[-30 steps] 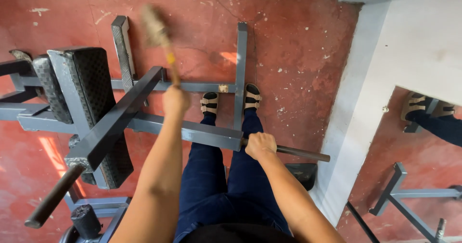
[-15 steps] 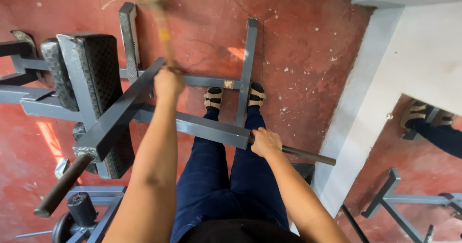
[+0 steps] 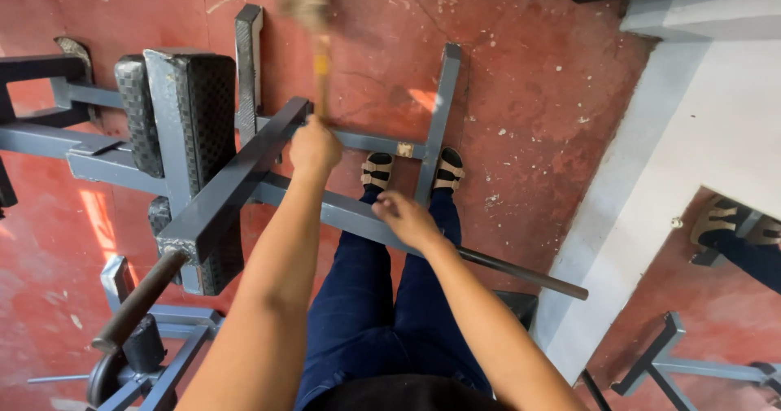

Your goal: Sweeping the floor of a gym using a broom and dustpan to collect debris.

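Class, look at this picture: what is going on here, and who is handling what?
A person stands over a grey metal gym machine on a red floor. Their left hand grips a yellow-handled brush, its bristle head blurred above the frame. Their right hand rests on the grey crossbar, beside the dark steel rod sticking out of its end.
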